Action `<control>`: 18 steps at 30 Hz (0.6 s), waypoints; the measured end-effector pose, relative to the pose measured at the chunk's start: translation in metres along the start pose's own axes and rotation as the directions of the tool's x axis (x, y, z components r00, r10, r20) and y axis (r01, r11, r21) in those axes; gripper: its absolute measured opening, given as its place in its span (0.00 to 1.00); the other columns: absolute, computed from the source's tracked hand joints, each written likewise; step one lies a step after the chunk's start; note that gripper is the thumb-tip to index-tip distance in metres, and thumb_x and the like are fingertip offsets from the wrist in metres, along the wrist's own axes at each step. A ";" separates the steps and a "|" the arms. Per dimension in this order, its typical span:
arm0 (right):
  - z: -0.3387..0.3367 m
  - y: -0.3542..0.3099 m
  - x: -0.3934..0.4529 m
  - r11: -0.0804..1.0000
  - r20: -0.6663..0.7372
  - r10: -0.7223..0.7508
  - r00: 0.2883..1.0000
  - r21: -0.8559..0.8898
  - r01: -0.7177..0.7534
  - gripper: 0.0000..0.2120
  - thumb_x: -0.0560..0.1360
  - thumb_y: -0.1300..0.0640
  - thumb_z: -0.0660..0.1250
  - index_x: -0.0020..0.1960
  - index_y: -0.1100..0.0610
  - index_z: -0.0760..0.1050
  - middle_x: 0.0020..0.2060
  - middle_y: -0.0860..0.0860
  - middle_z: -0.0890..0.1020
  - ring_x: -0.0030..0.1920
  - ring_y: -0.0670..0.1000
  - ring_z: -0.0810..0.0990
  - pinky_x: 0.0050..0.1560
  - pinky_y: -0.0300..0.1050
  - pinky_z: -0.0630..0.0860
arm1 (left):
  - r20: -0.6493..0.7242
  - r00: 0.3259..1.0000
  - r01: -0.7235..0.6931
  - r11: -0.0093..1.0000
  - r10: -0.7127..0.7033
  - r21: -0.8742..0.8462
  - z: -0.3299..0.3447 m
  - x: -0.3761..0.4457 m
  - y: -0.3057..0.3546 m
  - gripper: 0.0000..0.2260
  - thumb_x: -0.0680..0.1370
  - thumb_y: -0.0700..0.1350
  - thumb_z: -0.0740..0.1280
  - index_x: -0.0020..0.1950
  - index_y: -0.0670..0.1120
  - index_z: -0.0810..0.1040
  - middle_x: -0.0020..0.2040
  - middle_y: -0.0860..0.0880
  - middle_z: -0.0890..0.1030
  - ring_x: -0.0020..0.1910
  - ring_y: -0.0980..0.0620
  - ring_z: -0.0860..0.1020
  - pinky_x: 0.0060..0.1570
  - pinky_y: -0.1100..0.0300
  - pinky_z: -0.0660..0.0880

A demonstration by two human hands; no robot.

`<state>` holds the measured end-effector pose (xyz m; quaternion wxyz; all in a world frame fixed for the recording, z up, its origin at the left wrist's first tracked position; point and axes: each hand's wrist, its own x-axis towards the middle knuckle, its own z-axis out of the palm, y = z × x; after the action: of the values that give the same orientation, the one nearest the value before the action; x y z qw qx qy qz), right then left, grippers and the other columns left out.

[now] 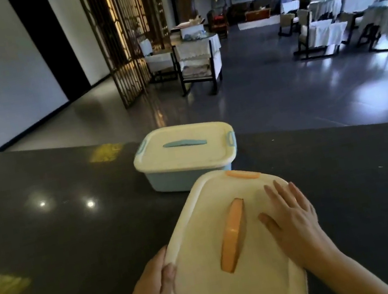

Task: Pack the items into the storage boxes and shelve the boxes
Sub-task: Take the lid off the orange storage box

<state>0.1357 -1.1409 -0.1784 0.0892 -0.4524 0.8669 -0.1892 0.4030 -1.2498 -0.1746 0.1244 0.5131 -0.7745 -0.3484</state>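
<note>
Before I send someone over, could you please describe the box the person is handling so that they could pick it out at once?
On the dark counter stand two cream-lidded storage boxes. The one meant is the nearer box, with the right hand flat on its lid and the left hand at its edge. Its handle and clips are orange; the farther box has blue ones.

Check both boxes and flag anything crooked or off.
The orange-handled box sits turned at an angle to the blue box and counter edge, lid on. Nothing is spilled or visibly broken.
</note>
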 end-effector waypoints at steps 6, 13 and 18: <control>0.031 -0.078 0.011 0.991 -0.058 -0.101 0.993 -0.090 0.096 0.33 0.76 0.34 0.47 0.77 0.45 0.47 0.77 0.46 0.51 0.68 0.51 0.53 0.70 0.52 0.57 | -0.059 0.998 0.010 1.000 -0.011 -0.012 -0.074 0.012 -0.076 0.17 0.82 0.54 0.55 0.71 0.58 0.66 0.61 0.60 0.69 0.49 0.67 0.68 0.51 0.66 0.64; 0.092 -0.195 -0.007 0.998 -0.084 0.010 0.996 0.062 -0.005 0.26 0.81 0.44 0.49 0.78 0.47 0.51 0.78 0.46 0.47 0.76 0.51 0.40 0.75 0.56 0.46 | -0.214 0.972 0.067 0.989 -0.095 -0.134 -0.158 0.016 -0.164 0.22 0.80 0.58 0.57 0.71 0.50 0.65 0.65 0.49 0.69 0.52 0.58 0.70 0.47 0.66 0.67; 0.129 -0.272 -0.026 0.990 -0.143 0.130 0.981 0.065 -0.122 0.25 0.81 0.46 0.48 0.77 0.50 0.53 0.78 0.51 0.48 0.76 0.56 0.42 0.74 0.56 0.48 | -0.207 0.974 0.037 0.968 -0.091 -0.249 -0.186 0.011 -0.216 0.27 0.80 0.57 0.59 0.76 0.48 0.59 0.72 0.48 0.65 0.68 0.51 0.68 0.67 0.57 0.64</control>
<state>0.3972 -1.2932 -0.1855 0.0497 -0.3788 0.8924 -0.2400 0.6529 -1.3862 -0.1853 0.2587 0.5538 -0.6907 -0.3864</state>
